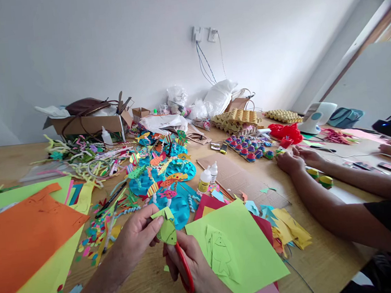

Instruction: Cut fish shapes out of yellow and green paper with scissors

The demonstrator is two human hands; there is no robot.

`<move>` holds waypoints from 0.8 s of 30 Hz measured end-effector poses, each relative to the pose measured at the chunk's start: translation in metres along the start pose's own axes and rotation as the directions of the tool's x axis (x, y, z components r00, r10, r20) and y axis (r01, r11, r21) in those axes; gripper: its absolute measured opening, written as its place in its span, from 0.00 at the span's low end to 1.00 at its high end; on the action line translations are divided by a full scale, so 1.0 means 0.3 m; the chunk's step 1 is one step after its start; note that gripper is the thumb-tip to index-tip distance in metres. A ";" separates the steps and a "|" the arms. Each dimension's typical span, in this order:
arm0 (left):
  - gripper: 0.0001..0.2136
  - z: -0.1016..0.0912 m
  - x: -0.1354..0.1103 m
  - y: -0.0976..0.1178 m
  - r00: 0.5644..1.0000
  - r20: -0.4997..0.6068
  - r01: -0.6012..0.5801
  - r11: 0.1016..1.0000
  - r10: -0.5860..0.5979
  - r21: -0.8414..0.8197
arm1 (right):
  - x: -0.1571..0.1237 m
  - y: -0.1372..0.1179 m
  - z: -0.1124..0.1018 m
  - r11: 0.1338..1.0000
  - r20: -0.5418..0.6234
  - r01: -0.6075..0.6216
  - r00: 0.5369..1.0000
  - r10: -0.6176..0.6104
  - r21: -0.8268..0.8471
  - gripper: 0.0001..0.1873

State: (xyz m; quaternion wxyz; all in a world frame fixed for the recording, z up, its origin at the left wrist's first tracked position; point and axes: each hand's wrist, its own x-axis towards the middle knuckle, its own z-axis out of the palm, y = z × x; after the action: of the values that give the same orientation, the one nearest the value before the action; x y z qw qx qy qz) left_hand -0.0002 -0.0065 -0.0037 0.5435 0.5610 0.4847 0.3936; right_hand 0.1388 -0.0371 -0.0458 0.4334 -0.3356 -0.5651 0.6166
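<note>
My left hand (138, 235) pinches a small light-green paper cut-out (166, 227) just above the wooden table. My right hand (189, 262) is closed round the red handles of a pair of scissors (185, 269), whose blades meet the green piece from below. To the right of both hands lies a light-green sheet (246, 247) with a fish outline (219, 252) drawn on it, resting on red and pink sheets.
Orange paper (20, 237) and yellow-green paper (39, 290) lie at left. Blue discs with paper fish (164, 177), two glue bottles (207, 178), pipe cleaners (79, 157), a cardboard box (86, 122) and egg trays (237, 118) fill the middle. Another person's arms (324, 189) rest at right.
</note>
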 end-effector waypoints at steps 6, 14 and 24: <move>0.10 0.002 -0.007 -0.006 1.000 0.027 -0.012 1.000 0.012 0.026 | 0.001 0.007 0.000 1.000 -0.005 0.011 1.000 -0.011 0.022 0.22; 0.11 0.001 -0.009 -0.008 1.000 0.010 0.005 1.000 -0.005 0.004 | 0.000 0.008 -0.001 1.000 -0.009 0.018 1.000 -0.018 0.015 0.23; 0.10 0.008 -0.011 -0.001 0.999 -0.034 0.029 0.999 -0.030 -0.025 | -0.004 0.011 -0.007 1.000 -0.008 0.014 1.000 -0.014 0.009 0.23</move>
State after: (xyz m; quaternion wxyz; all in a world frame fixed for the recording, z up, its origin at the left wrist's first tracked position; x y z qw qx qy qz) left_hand 0.0015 -0.0104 -0.0039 0.5476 0.5403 0.4973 0.4012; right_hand 0.1407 -0.0373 -0.0494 0.4415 -0.3324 -0.5629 0.6146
